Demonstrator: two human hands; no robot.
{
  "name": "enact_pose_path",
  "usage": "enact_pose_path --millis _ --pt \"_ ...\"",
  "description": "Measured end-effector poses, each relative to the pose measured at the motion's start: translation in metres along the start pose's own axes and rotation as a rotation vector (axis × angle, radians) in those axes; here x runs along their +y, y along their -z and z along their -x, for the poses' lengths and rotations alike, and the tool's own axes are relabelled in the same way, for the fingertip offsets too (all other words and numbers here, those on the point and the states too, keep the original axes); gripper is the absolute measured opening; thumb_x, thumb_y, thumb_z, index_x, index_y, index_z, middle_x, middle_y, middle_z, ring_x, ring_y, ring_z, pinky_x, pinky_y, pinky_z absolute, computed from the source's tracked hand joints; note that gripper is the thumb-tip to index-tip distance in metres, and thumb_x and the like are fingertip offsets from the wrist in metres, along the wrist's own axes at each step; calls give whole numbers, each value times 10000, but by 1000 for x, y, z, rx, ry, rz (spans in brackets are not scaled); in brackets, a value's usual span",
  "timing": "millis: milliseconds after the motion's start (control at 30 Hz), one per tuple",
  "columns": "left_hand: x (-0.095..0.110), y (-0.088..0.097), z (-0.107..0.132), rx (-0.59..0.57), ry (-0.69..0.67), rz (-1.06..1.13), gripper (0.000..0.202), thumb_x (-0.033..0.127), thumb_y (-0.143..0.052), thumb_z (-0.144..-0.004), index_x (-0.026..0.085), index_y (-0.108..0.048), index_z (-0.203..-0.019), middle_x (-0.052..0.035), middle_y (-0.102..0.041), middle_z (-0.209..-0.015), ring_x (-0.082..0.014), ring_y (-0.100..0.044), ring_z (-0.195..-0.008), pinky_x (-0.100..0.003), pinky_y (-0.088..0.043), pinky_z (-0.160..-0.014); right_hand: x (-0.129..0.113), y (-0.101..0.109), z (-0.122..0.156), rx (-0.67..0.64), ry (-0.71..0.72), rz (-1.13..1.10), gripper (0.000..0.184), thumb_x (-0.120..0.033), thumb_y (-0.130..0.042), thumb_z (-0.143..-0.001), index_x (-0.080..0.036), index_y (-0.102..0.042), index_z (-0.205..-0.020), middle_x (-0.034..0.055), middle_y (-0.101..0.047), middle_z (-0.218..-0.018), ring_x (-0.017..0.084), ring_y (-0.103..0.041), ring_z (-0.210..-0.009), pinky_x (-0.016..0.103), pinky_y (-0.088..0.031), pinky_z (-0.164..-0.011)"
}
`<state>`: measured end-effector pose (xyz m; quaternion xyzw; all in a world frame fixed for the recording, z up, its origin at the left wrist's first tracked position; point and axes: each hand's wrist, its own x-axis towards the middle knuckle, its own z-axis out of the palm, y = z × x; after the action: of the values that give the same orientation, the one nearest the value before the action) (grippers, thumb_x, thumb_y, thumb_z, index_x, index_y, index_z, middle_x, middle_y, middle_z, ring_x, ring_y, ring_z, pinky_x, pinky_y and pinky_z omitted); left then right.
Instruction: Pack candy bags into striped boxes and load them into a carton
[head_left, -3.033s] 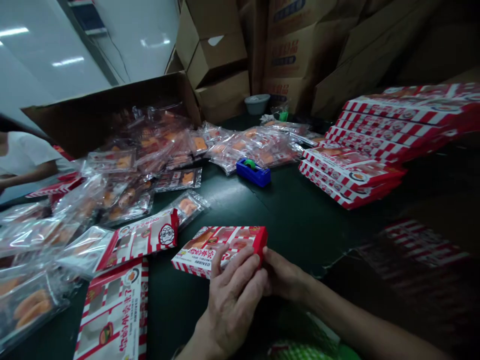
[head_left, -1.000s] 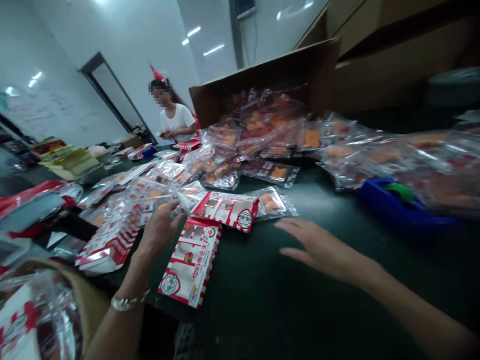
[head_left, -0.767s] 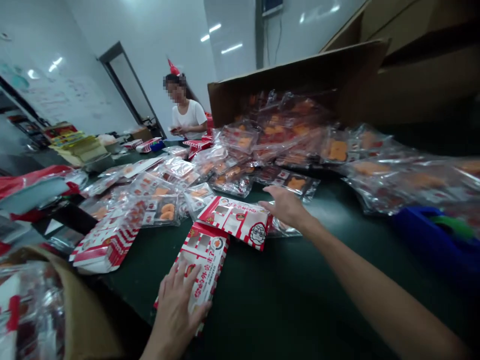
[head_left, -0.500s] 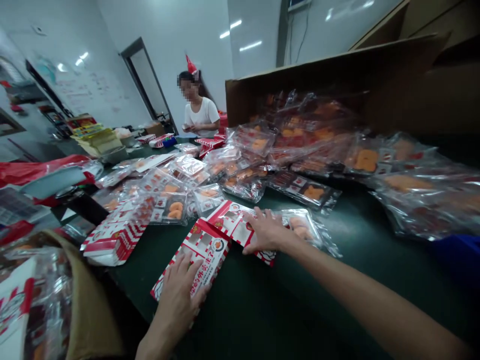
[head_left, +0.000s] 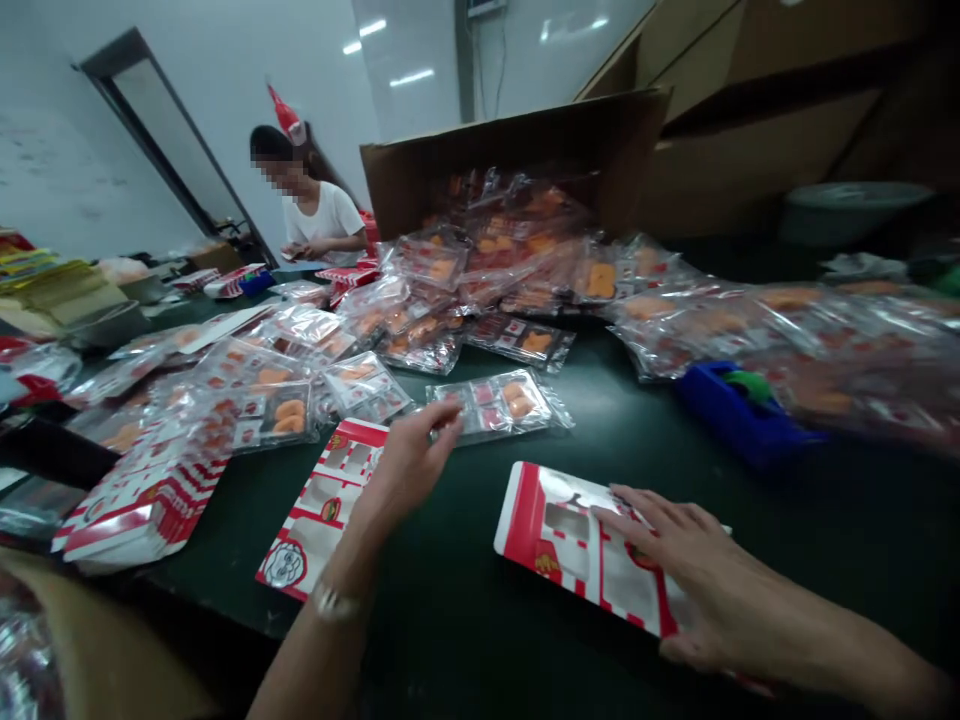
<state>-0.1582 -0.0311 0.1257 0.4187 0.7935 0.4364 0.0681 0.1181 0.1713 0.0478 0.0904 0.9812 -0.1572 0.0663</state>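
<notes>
Tape dispenser (head_left: 742, 415) and packet heap (head_left: 720, 320) lie beyond the right grip (head_left: 694, 565) clasping a carton (head_left: 581, 540); left grip (head_left: 409, 460) unclear

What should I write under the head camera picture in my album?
Right hand holding a red-striped box, left hand at a clear packet, blue tape dispenser close by.

Flat windowed cardboard boxes (head_left: 585, 550) wear red-and-white bands (plus a small burger print (head_left: 330, 509)); the low plastic tape dispenser (head_left: 724, 420) is blue, its round roll (head_left: 752, 386) green, the smooth tabletop (head_left: 457, 590) dark green.
</notes>
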Motion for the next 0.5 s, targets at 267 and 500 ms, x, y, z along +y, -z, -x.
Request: enact_pose_path --millis 267,500 --pt "-2 -75 -112 -284 -7 42 253 247 -623 -713 10 -647 -799 -36 -745 -807 -149 -708 -830 -200 -503 -800 -13 -3 24 -34 -391 -49 1193 -518 -848 -467 -306 -292 -1502 224 -206 -1566 533 -181 -1384 759 -192 -1017" --pt "-24 -44 -66 -462 245 224 215 260 -715 -736 107 -660 -877 41 -651 -570 -95 -584 -482 -201 -488 -510 0 2 61 -69 -448 -13 1212 -519 -842 -465 -272 -276 -1507 216 -223 -1562 496 -216 -1391 731 -175 -1028"
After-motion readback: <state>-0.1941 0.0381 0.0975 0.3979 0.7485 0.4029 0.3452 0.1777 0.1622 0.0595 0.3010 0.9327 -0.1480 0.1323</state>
